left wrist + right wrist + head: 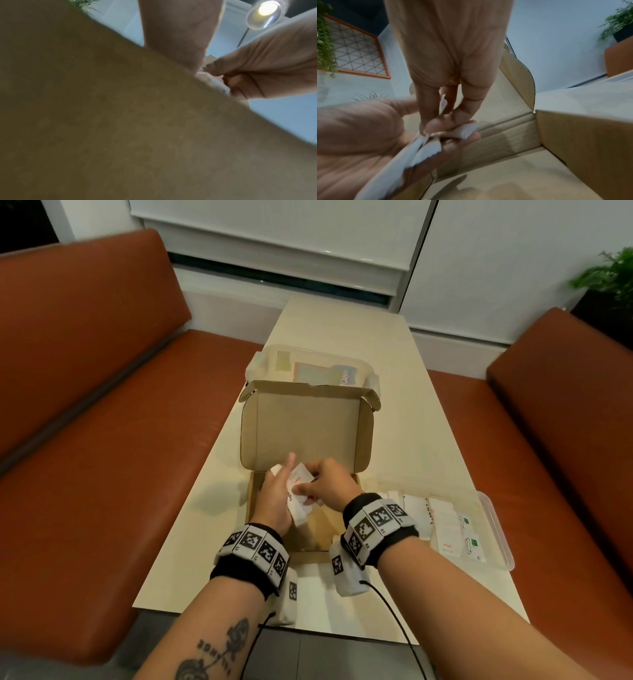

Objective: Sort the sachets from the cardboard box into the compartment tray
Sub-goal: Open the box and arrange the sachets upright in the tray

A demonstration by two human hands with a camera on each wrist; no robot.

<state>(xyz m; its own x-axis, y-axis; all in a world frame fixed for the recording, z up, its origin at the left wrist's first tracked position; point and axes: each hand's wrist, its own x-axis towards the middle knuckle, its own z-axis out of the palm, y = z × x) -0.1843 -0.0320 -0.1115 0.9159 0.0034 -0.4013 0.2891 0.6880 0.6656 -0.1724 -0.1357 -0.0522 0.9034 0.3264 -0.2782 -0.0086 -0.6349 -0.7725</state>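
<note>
Left hand [274, 498] cradles a stack of white sachets [297, 494], count unclear; right hand [325, 481] pinches one over the one cardboard box [301, 422], beside one compartment tray [493, 529]

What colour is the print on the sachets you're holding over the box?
Red lettering on the white paper sachets, held by the left hand and right hand; clearest in the head view.

My head camera high above, facing down the table [421, 419], my left wrist view nearly pressed against cardboard, my right wrist view close inside the cardboard box [583, 136], all sharing both hands.
</note>
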